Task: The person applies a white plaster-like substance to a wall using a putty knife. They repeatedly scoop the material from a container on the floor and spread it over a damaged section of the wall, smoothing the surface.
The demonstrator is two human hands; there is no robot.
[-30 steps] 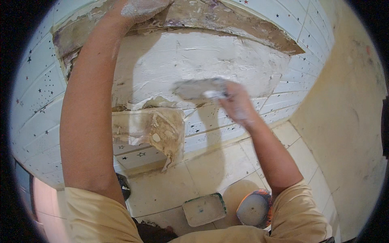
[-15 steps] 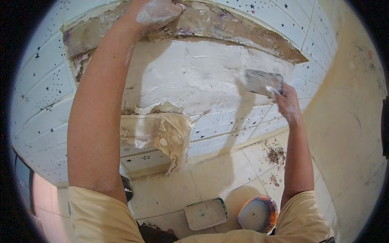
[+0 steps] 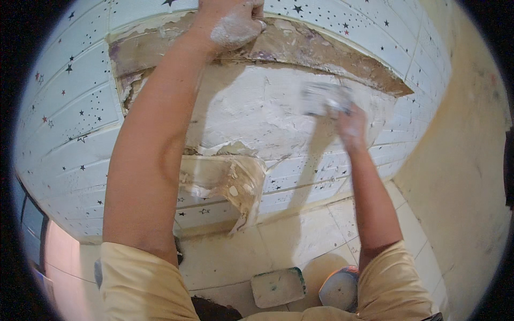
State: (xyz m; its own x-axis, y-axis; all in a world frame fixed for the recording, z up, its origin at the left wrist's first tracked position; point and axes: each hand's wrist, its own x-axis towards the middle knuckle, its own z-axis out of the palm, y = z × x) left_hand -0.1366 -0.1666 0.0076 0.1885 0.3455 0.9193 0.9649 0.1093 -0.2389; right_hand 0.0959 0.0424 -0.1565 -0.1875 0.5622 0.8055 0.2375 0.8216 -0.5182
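Note:
High on the wall, my left hand (image 3: 235, 27), dusted white, is closed at a folded-up flap of peeled wallpaper (image 3: 305, 48) with a brown, torn back. Its fingertips are partly hidden. My right hand (image 3: 352, 125) grips a wide flat putty knife (image 3: 324, 99), blurred by motion, against the patch of white filler (image 3: 246, 107) on the bared wall. A second peeled piece of wallpaper (image 3: 241, 184) hangs down below the patch. Around it is white wallpaper printed with stars (image 3: 80, 115).
On the tiled floor (image 3: 289, 235) below stand a rectangular tray (image 3: 278, 288) and a round tub (image 3: 340, 291) with pale contents. A beige wall (image 3: 455, 176) rises at the right. At the far left is a dark-framed opening (image 3: 32, 230).
My right hand has moved the putty knife leftward across the filler. My left hand stays at the flap; the whole view has shifted somewhat.

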